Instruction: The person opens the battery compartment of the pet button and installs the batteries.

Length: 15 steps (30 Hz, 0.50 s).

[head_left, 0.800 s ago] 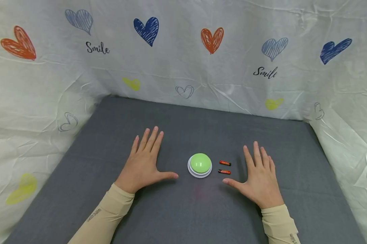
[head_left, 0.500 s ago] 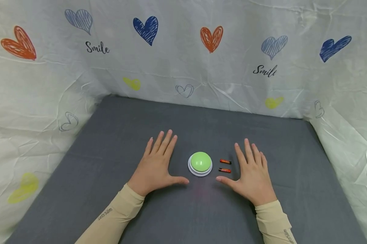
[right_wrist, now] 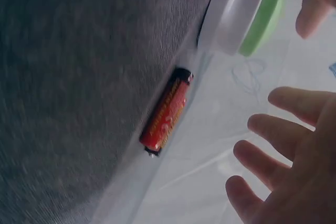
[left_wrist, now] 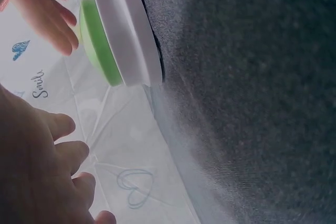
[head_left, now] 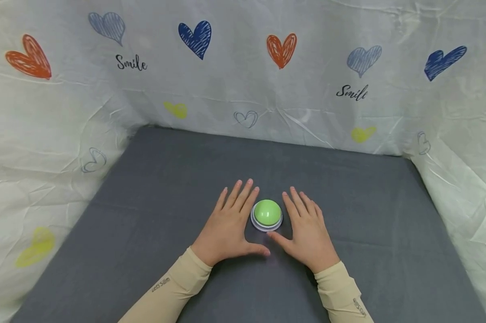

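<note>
A round push button (head_left: 267, 212) with a green dome and a white base sits on the grey cloth, between the two hands. My left hand (head_left: 230, 231) hovers at its left with fingers straight and spread, the index finger close to the base in the head view. On the other side my right hand (head_left: 309, 235) is held palm down, its fingers extended and its thumb tip near the button's front rim. Neither hand holds anything. Red and black batteries lie under the right hand, hidden in the head view; the right wrist view shows a battery (right_wrist: 167, 111) on the cloth.
A dark grey cloth (head_left: 178, 166) covers the tabletop. Behind it and along both sides hangs a white curtain (head_left: 227, 89) printed with hearts and the word "Smile".
Both hands have moved inward toward the green button, the left going right and the right going left. The right hand now covers the two batteries in the head view. The button stays in place.
</note>
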### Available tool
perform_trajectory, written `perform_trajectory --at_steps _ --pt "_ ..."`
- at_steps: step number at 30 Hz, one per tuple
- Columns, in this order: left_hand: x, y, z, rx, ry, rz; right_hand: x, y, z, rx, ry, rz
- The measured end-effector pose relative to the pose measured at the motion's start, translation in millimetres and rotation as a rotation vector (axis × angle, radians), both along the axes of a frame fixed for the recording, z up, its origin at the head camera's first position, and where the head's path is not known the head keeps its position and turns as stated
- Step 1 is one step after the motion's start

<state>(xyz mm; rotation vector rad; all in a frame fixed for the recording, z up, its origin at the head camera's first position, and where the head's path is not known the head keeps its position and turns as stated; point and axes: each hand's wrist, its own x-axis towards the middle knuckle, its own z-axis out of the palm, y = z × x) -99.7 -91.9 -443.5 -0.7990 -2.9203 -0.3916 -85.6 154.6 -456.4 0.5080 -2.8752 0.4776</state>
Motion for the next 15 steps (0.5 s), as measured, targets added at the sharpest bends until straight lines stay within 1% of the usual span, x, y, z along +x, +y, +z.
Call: perform_trajectory --at_steps 3,8,10,13,15 --pt "-0.7 0.4 -0.8 0.003 -0.016 -0.009 -0.4 -1.2 -2.0 -0.02 -0.01 -0.003" --pt "-1.7 1.9 0.5 0.034 -0.049 -0.041 -1.4 0.2 -5.9 -0.04 -0.028 -0.015" --pt "-1.6 2.4 1.2 0.047 -0.04 -0.055 -1.7 0.1 -6.7 -0.043 -0.028 -0.013" --pt "-0.9 2.0 0.2 0.06 0.012 -0.082 -2.1 -1.4 -7.6 -0.049 -0.032 -0.001" --pt "-0.6 1.1 -1.3 0.068 0.032 -0.102 -2.3 -3.1 -8.0 -0.049 -0.036 0.006"
